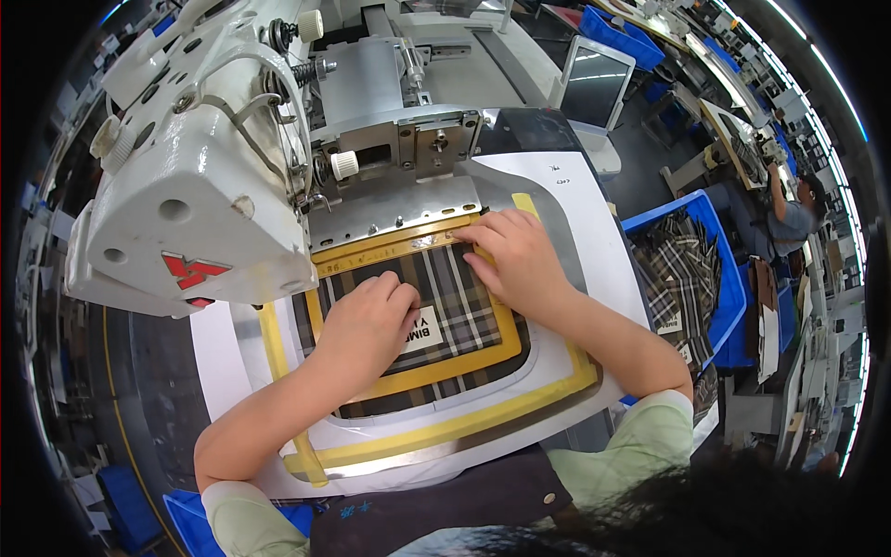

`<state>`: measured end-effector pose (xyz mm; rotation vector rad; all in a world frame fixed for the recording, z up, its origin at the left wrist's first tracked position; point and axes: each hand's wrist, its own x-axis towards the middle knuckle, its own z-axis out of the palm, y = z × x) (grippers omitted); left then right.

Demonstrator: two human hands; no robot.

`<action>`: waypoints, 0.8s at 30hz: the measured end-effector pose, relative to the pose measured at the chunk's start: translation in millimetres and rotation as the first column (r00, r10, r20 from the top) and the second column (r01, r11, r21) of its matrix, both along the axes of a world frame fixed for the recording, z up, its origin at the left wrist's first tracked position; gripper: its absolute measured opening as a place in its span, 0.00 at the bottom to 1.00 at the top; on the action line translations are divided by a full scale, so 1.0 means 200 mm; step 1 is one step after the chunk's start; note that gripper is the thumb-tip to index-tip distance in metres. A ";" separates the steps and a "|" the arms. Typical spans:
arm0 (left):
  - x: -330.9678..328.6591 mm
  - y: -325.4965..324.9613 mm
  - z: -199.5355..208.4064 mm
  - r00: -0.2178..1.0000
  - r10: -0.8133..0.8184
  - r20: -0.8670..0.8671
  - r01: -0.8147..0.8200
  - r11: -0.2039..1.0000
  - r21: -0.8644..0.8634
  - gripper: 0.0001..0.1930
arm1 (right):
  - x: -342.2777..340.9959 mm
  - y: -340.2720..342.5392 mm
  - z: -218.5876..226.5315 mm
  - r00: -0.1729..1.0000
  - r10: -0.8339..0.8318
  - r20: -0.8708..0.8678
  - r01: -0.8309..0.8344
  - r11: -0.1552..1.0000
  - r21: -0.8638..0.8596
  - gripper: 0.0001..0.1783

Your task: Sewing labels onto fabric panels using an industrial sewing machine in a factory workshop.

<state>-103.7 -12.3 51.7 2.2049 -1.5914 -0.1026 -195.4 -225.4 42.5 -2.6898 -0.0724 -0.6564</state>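
A plaid fabric piece in black, brown and white lies inside a yellow frame on the sewing machine's bed. A white printed label rests on the fabric. My left hand is closed over the fabric at the label's left side, its fingers curled and their tips hidden. Beside the frame's upper right corner, my right hand touches the brass-coloured strip with its forefinger. A gap shows between that finger and the thumb, which is over the fabric's edge.
The white sewing machine head overhangs the left side. Behind the frame stands a metal clamp plate. Yellow tape edges the white template. At right, a blue bin holds plaid pieces; a person sits farther off.
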 end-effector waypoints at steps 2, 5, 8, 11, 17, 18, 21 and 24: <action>0.00 0.00 0.02 0.996 0.006 -0.085 -0.008 1.000 -0.020 0.09 | 0.01 -0.01 -0.01 1.000 0.004 0.011 -0.005 1.000 0.029 0.14; -0.02 0.00 0.06 0.997 -0.027 -0.067 0.024 0.999 -0.043 0.08 | 0.01 -0.03 -0.04 1.000 0.002 0.016 -0.003 0.998 0.064 0.11; 0.00 0.00 0.03 0.980 -0.016 -0.200 0.025 0.999 0.039 0.09 | 0.03 -0.03 -0.06 0.999 0.029 0.038 -0.031 0.998 0.059 0.10; 0.01 -0.01 0.07 0.954 0.063 -0.294 -0.026 0.991 0.129 0.10 | 0.04 -0.04 -0.06 0.997 0.040 0.069 -0.043 0.999 0.032 0.08; 0.05 -0.03 -0.01 0.998 0.054 -0.010 -0.055 0.984 -0.170 0.14 | 0.02 -0.05 -0.03 0.995 0.052 0.083 -0.045 0.995 -0.089 0.05; 0.06 -0.03 -0.02 0.999 0.048 0.001 -0.047 0.984 -0.169 0.14 | 0.02 -0.06 -0.03 0.998 0.032 0.046 -0.030 0.999 -0.044 0.03; 0.06 -0.03 -0.01 0.999 0.044 0.013 -0.042 0.987 -0.155 0.14 | 0.03 -0.08 -0.02 1.000 0.011 -0.016 -0.010 0.998 0.064 0.03; 0.06 -0.05 -0.02 0.999 -0.005 0.033 0.010 0.986 -0.165 0.16 | 0.04 -0.08 -0.03 0.999 -0.008 -0.051 0.014 0.993 0.116 0.06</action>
